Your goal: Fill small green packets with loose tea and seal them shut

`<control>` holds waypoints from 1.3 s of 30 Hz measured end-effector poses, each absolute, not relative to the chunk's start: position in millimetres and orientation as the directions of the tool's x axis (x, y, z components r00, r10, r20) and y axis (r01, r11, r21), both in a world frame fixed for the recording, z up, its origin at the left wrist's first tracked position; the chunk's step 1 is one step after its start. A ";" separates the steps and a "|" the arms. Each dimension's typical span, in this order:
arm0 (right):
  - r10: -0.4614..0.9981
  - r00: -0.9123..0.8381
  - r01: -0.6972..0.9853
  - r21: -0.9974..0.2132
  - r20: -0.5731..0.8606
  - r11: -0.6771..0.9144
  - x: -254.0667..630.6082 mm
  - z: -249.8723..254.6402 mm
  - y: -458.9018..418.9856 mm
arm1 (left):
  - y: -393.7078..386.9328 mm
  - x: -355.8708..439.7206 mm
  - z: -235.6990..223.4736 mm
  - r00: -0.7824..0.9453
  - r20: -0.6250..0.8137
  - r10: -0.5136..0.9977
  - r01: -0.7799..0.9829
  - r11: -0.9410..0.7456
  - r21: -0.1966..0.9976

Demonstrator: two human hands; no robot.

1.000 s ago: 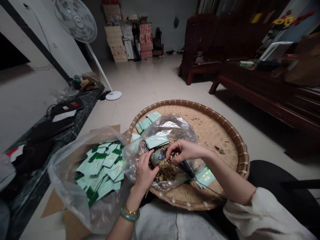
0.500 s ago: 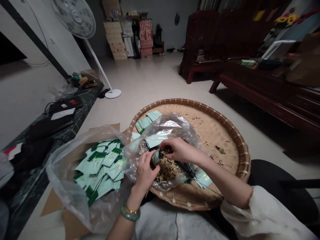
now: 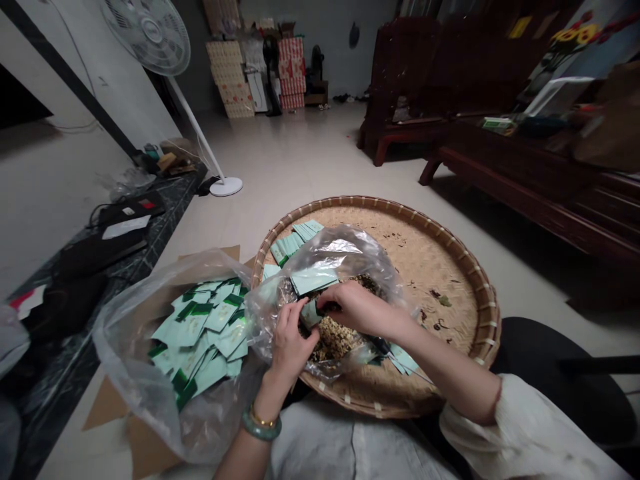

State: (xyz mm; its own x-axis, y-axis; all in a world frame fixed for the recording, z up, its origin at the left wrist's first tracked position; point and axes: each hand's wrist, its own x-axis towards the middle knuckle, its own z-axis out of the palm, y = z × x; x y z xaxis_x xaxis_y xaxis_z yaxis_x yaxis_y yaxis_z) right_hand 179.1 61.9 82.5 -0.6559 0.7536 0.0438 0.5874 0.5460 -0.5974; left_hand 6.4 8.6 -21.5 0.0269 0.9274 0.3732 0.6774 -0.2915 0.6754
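Note:
My left hand (image 3: pixel 291 339), with a green bangle and a gold-coloured one at its wrist, is closed around a small pale green sachet (image 3: pixel 311 314). Against the sachet's upper right end, my right hand (image 3: pixel 357 307) has its fingers curled together; what they pinch is hidden. Below both hands, a clear plastic bag (image 3: pixel 345 245) lies open with a loose, dry, yellowish and dark mix (image 3: pixel 336 339) inside. A stack of flat pale green sachets (image 3: pixel 314 280) rests on the bag's far side. A dark-handled tool (image 3: pixel 383 345) lies partly under my right forearm.
The bag sits in a round woven bamboo tray (image 3: pixel 440 267) with more sachets (image 3: pixel 295 241) and scattered leaf bits. Left of it, a large clear bag (image 3: pixel 120 360) holds many sachets. A white fan (image 3: pixel 226 187), dark wooden furniture (image 3: pixel 530 180) and a black stool (image 3: pixel 555 380) stand around.
My right hand has shifted slightly left and down against the sachet's end, its fingers drawn closer together. My left hand stays in place, still holding the sachet.

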 end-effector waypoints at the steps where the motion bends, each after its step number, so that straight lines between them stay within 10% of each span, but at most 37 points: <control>1: 0.746 -0.665 0.588 -0.591 0.036 0.553 178.7 82.7 61.3 | 8.7 6.6 -21.4 0.030 0.371 0.928 0.677 -0.292 0.676; 20: 0.825 -0.512 0.438 -0.755 0.237 0.488 179.4 81.7 57.0 | 8.3 6.0 -23.1 -0.002 0.373 0.928 0.645 -0.284 0.710; 30: 0.867 -0.487 0.418 -0.843 0.106 0.338 171.4 60.6 64.3 | 7.6 3.9 -22.5 0.006 0.368 0.930 0.643 -0.286 0.711; 39: 0.795 -0.577 0.489 -0.700 0.189 0.521 174.2 82.1 46.9 | 9.0 3.8 -24.2 0.004 0.355 0.935 0.631 -0.277 0.724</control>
State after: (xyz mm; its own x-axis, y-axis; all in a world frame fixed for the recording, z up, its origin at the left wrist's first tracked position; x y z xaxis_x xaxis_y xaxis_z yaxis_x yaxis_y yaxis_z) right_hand 174.2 46.9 82.1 -0.5771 0.7946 0.1886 0.4885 0.5209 -0.7000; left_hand 3.8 9.0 -24.2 0.0037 0.9349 0.3548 0.6314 -0.2774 0.7242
